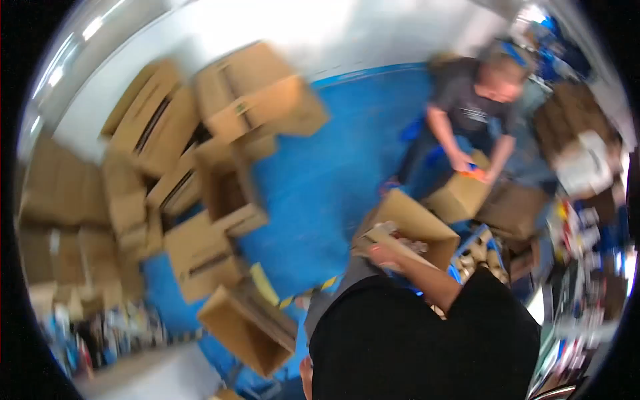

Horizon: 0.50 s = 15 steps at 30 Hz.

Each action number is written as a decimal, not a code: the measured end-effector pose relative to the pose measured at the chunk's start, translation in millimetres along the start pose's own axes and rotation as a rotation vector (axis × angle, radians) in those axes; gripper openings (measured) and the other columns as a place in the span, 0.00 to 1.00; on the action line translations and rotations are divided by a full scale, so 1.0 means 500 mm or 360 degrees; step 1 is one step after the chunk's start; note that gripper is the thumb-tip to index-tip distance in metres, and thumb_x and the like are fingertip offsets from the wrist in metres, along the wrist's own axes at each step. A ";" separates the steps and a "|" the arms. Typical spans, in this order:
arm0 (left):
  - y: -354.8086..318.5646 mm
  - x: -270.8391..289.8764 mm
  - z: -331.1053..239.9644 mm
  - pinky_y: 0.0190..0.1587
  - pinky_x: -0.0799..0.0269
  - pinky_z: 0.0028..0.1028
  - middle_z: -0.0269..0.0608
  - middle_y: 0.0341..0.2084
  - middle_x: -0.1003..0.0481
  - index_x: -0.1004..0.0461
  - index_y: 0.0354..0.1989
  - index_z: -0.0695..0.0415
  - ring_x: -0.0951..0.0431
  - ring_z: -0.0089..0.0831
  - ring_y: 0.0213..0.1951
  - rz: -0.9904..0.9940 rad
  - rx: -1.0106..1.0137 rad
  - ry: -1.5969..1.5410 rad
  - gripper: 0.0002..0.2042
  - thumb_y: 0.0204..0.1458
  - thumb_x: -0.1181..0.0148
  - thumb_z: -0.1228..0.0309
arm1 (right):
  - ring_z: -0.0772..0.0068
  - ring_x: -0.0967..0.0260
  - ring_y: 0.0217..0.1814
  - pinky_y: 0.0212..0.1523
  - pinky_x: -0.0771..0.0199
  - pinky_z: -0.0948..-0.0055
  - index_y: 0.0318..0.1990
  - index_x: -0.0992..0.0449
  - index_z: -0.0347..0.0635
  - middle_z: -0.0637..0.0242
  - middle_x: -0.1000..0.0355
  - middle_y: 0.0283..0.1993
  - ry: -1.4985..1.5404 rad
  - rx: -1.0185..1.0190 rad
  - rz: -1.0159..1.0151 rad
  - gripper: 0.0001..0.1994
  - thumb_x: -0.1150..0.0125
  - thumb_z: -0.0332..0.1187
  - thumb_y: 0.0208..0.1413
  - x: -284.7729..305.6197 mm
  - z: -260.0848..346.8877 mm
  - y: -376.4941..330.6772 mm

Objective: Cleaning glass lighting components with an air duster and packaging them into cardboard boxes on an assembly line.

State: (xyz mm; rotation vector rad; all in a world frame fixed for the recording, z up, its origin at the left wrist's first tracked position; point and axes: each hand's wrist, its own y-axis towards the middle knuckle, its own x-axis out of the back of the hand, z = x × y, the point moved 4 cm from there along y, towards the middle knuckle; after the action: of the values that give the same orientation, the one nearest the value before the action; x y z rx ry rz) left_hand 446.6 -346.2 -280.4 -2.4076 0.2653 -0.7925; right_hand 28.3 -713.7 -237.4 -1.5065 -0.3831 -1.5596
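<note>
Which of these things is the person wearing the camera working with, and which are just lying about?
In hand, it seems:
open box, the right hand at its edge
perhaps the blue crate beside it

Just lying about, apparently:
taped box at upper left
open carton at lower left
boxes at far left

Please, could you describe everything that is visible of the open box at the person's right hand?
The cardboard box is brown and rectangular, its opening facing up. Pale, crumpled-looking contents show inside, too blurred to identify. It sits in front of the person, just left of a blue crate. The right hand is at its near-left edge; blur hides the exact contact.
</note>
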 end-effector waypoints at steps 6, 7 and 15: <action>0.240 0.099 0.066 0.46 0.29 0.42 0.53 0.44 0.25 0.26 0.47 0.59 0.25 0.52 0.43 -0.0228 -0.0040 -0.0819 0.17 0.59 0.52 0.60 | 0.53 0.27 0.39 0.40 0.30 0.57 0.39 0.25 0.44 0.53 0.25 0.36 0.1180 -0.0858 -0.0279 0.13 0.53 0.40 0.54 0.075 0.077 -0.012; 0.251 0.112 0.090 0.46 0.29 0.42 0.53 0.44 0.25 0.27 0.47 0.59 0.26 0.52 0.43 -0.0294 0.0032 -0.0969 0.17 0.59 0.52 0.59 | 0.56 0.27 0.39 0.40 0.30 0.58 0.39 0.24 0.45 0.53 0.25 0.36 0.1211 -0.0781 -0.0274 0.14 0.53 0.40 0.54 0.057 0.081 -0.027; 0.254 0.078 0.301 0.48 0.31 0.44 0.49 0.45 0.25 0.26 0.44 0.64 0.28 0.50 0.45 -0.0697 0.0566 -0.0608 0.20 0.57 0.48 0.56 | 0.63 0.24 0.33 0.38 0.26 0.64 0.38 0.20 0.45 0.60 0.22 0.29 0.1103 -0.1358 0.1081 0.12 0.44 0.38 0.50 0.045 0.102 -0.099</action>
State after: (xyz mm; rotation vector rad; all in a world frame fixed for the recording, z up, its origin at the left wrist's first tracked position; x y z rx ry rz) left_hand 566.7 -392.2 -434.4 -2.2328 -0.5259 -0.4866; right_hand 26.1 -657.4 -188.9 -1.3151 1.1972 -1.5907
